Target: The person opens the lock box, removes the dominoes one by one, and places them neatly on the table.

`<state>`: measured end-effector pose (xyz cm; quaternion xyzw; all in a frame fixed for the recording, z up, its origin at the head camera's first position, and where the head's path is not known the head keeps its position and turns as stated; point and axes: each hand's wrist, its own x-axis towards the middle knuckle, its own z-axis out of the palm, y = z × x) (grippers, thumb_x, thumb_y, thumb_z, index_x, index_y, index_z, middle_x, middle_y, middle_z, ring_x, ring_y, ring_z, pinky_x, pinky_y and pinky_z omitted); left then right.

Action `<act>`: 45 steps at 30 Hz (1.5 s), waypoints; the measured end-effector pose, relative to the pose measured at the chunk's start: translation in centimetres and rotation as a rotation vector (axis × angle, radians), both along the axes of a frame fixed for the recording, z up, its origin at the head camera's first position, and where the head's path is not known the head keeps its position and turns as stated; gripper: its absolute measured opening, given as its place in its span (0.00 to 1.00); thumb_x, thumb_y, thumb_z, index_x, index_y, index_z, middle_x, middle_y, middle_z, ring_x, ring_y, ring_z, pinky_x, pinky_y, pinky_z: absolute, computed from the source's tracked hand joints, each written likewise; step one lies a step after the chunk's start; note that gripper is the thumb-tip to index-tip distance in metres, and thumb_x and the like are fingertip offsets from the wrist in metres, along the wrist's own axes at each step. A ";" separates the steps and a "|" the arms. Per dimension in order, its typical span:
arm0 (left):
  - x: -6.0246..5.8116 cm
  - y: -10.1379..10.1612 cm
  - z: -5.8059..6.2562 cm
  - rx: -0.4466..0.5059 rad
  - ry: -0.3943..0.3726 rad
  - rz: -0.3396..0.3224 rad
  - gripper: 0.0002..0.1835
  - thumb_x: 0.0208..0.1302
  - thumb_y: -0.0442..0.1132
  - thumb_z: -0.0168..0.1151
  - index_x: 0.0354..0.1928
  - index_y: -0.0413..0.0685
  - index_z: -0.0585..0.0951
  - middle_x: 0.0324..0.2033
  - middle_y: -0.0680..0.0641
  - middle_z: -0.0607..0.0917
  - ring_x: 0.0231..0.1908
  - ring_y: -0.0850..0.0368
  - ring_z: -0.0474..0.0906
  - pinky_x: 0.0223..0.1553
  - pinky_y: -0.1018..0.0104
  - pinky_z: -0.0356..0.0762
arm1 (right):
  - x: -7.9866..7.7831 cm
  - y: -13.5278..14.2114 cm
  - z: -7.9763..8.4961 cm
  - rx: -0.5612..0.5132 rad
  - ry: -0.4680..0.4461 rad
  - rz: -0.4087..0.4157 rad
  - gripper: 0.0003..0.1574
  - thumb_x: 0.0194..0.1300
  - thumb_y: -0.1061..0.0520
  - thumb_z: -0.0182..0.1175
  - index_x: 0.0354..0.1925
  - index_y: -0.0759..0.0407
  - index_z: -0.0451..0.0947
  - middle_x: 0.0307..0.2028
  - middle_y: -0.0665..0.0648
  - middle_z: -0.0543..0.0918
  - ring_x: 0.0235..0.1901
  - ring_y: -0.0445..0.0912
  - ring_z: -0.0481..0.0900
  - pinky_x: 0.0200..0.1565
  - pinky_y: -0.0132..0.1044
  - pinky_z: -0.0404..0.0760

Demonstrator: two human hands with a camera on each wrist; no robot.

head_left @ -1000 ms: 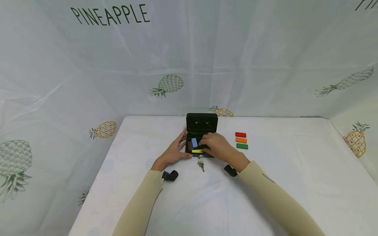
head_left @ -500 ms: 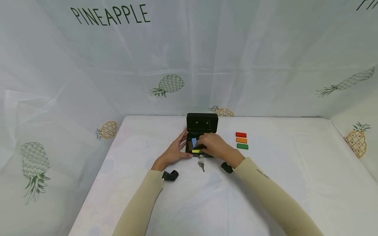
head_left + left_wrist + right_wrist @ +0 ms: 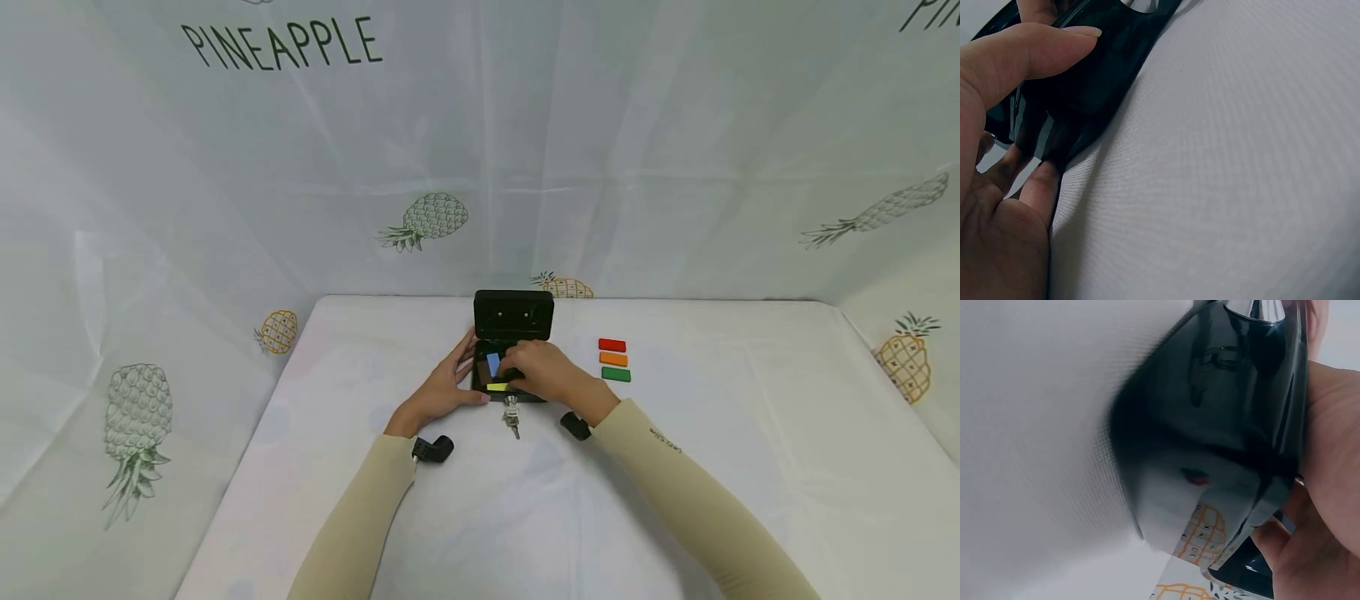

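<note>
A small black cash box stands with its lid raised, and a bunch of keys hangs from its front lock. My left hand holds the box's left front corner, thumb on the front face and fingers along the side; the left wrist view shows the thumb pressed to the glossy wall. Inside lie a brown block, a blue block and a yellow block. My right hand reaches over the right wall with fingers bent down inside; I cannot tell what they hold.
Right of the box, a red block, an orange block and a green block lie in a column on the white-covered table. A pineapple-print cloth hangs behind and at the sides.
My right hand has shifted slightly left within the box, mostly in the first half second. My left hand, the box and the loose blocks stay where they were.
</note>
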<state>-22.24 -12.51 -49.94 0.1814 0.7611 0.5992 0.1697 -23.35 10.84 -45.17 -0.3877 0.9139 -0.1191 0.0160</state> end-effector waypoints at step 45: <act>-0.1 -0.1 -0.2 0.002 0.005 -0.002 0.65 0.59 0.22 0.76 0.87 0.56 0.41 0.83 0.42 0.52 0.83 0.48 0.48 0.82 0.58 0.57 | -0.4 0.4 -0.5 -0.082 -0.011 -0.021 0.12 0.65 0.56 0.77 0.46 0.57 0.91 0.42 0.53 0.90 0.45 0.48 0.86 0.51 0.43 0.89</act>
